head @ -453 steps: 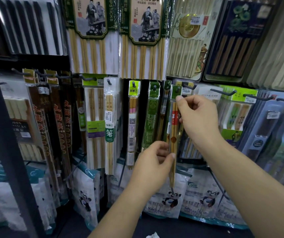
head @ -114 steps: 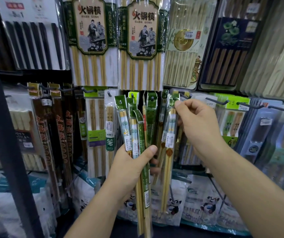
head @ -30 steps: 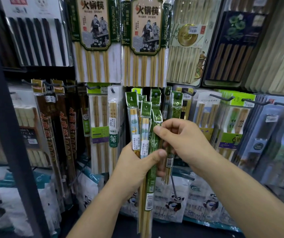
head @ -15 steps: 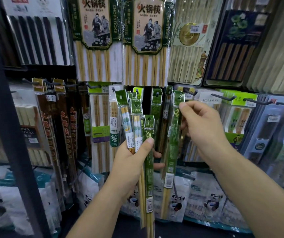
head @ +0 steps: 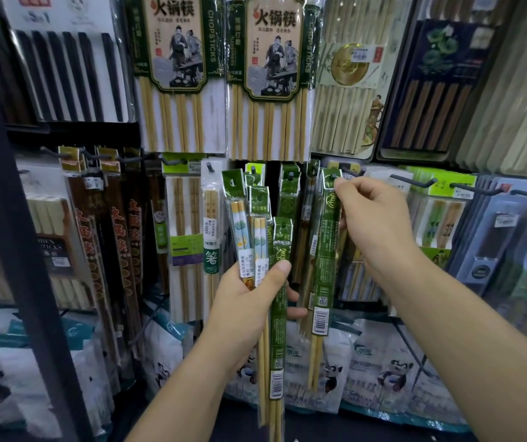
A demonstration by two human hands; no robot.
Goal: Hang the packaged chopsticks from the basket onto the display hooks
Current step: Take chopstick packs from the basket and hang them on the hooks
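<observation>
We note a shop, a housewares aisle. Dense rows of packaged chopsticks (head: 176, 74) hang from metal display hooks (head: 412, 181); we see price stickers (head: 364, 54) and printed barcodes (head: 320, 320) on the packets.

Left hand (head: 249, 301) is being held low-centre, fingers and thumb clamped round a bundle (head: 257, 231). Right hand (head: 373, 224) is being held higher, fingertips pinching a pack (head: 327, 250) near its top.

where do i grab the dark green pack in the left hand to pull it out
Pinch the header card of the dark green pack under its hang hole, from the right, once the right hand releases the pack at the hook. That end stands free above the clamping thumb of the left hand; white-topped packs crowd its left.
</observation>
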